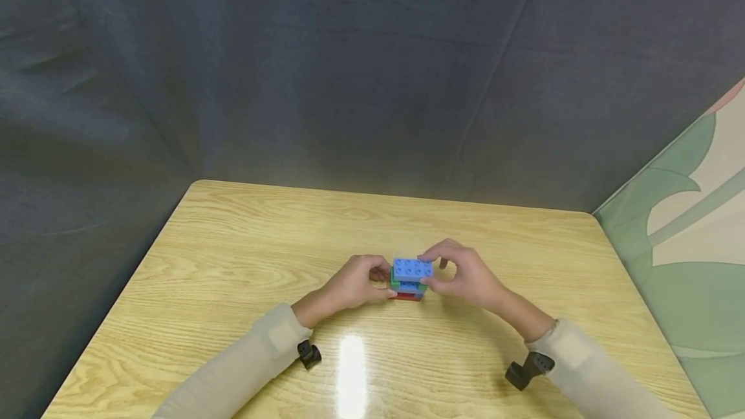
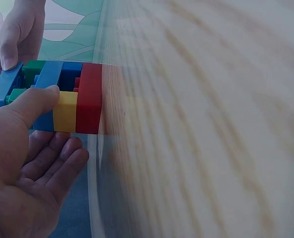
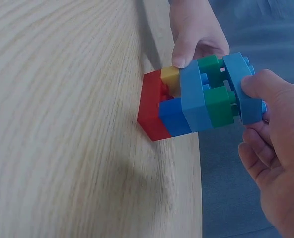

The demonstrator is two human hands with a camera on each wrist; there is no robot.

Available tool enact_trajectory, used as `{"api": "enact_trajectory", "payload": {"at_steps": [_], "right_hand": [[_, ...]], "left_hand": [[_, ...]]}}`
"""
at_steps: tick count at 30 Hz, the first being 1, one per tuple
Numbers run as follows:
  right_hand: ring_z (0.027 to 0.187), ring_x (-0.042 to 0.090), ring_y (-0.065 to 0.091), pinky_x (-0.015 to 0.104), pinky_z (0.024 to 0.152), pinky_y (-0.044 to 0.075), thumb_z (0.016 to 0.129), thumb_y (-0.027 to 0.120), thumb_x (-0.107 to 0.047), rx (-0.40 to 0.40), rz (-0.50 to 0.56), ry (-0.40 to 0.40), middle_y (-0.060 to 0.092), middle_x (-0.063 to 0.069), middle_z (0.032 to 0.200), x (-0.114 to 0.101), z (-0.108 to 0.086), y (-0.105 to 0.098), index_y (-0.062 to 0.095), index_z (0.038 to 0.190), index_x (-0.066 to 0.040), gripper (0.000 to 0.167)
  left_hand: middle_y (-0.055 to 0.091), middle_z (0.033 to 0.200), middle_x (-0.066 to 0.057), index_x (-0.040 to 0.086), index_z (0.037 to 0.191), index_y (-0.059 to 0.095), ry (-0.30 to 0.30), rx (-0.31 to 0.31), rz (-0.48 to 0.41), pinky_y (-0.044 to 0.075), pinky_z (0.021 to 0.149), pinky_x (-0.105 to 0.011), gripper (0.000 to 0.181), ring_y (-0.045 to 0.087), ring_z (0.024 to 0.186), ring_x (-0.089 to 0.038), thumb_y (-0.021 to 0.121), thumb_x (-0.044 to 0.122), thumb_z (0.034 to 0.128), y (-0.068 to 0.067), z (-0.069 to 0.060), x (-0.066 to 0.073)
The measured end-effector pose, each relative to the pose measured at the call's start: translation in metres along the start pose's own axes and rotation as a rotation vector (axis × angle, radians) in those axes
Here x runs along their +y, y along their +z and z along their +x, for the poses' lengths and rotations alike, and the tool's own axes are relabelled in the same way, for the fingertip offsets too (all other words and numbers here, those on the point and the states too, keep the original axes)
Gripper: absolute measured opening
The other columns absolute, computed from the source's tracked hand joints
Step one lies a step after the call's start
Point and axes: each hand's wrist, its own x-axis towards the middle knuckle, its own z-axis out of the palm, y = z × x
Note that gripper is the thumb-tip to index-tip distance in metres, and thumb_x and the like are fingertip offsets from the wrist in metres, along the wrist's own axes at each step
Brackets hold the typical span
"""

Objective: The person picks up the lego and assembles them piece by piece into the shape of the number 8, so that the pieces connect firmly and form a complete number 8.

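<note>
A small tower of toy building bricks stands on the table. Its base is a red brick (image 3: 149,111), topped by a dark blue brick (image 3: 175,118) and a yellow brick (image 3: 170,79) side by side. A long light blue brick (image 3: 192,94) spans those and carries two green bricks (image 3: 219,106). My left hand (image 1: 354,283) grips the tower low down, thumb by the yellow brick. With thumb and fingers, my right hand (image 1: 468,277) pinches another light blue brick (image 1: 410,268) over the green ones; a narrow gap with studs shows between them.
The wooden table (image 1: 250,231) extends around the tower on all sides. Behind it hangs a dark curtain (image 1: 349,83), and a patterned green and beige panel (image 1: 687,264) runs along the right edge. Black wrist cameras (image 1: 526,369) sit on both sleeves.
</note>
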Motion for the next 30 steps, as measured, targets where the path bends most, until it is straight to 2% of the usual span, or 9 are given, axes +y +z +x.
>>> {"api": "enact_trajectory", "payload": {"at_steps": [7, 12, 19, 25, 30], "right_hand": [[0.093, 0.013, 0.061, 0.038, 0.072, 0.056, 0.076, 0.087, -0.001, -0.015, 0.011, -0.015, 0.071, -0.001, 0.105, -0.0006, -0.0009, 0.0028, 0.074, 0.107, -0.010, 0.034], [0.094, 0.012, 0.059, 0.038, 0.072, 0.057, 0.077, 0.086, -0.002, -0.038, -0.006, -0.020, 0.071, -0.002, 0.107, -0.0012, 0.0004, 0.0035, 0.073, 0.112, -0.010, 0.038], [0.097, 0.011, 0.057, 0.041, 0.075, 0.058, 0.079, 0.085, -0.005, -0.070, -0.011, 0.006, 0.070, -0.004, 0.108, -0.0030, 0.0015, 0.0033, 0.073, 0.117, -0.011, 0.040], [0.097, 0.011, 0.058, 0.041, 0.075, 0.057, 0.083, 0.086, -0.012, -0.041, 0.014, 0.014, 0.071, -0.006, 0.108, -0.0034, 0.0006, 0.0061, 0.074, 0.115, -0.012, 0.034], [0.093, 0.012, 0.059, 0.039, 0.073, 0.056, 0.084, 0.085, -0.009, 0.009, 0.038, 0.011, 0.072, -0.004, 0.104, -0.0038, 0.0009, 0.0099, 0.076, 0.110, -0.011, 0.028]], "left_hand": [[0.070, 0.103, 0.000, 0.007, 0.107, 0.069, 0.001, 0.003, 0.015, 0.056, 0.085, -0.025, 0.028, 0.066, 0.093, -0.013, 0.084, 0.019, 0.0864, -0.0005, 0.0000, -0.0002], [0.070, 0.104, 0.000, 0.007, 0.107, 0.069, -0.001, 0.002, 0.019, 0.056, 0.085, -0.024, 0.028, 0.066, 0.094, -0.012, 0.084, 0.019, 0.0866, -0.0008, -0.0003, -0.0003], [0.070, 0.104, 0.000, 0.007, 0.107, 0.069, -0.003, 0.000, 0.013, 0.056, 0.086, -0.024, 0.028, 0.066, 0.094, -0.013, 0.084, 0.019, 0.0865, -0.0002, -0.0005, -0.0014], [0.070, 0.104, 0.000, 0.007, 0.106, 0.069, -0.011, 0.001, 0.008, 0.056, 0.086, -0.024, 0.028, 0.067, 0.094, -0.013, 0.084, 0.019, 0.0862, 0.0002, -0.0006, -0.0014], [0.070, 0.104, 0.000, 0.008, 0.107, 0.069, -0.008, 0.002, 0.013, 0.056, 0.086, -0.024, 0.028, 0.067, 0.094, -0.013, 0.084, 0.019, 0.0864, -0.0004, -0.0003, -0.0010]]}}
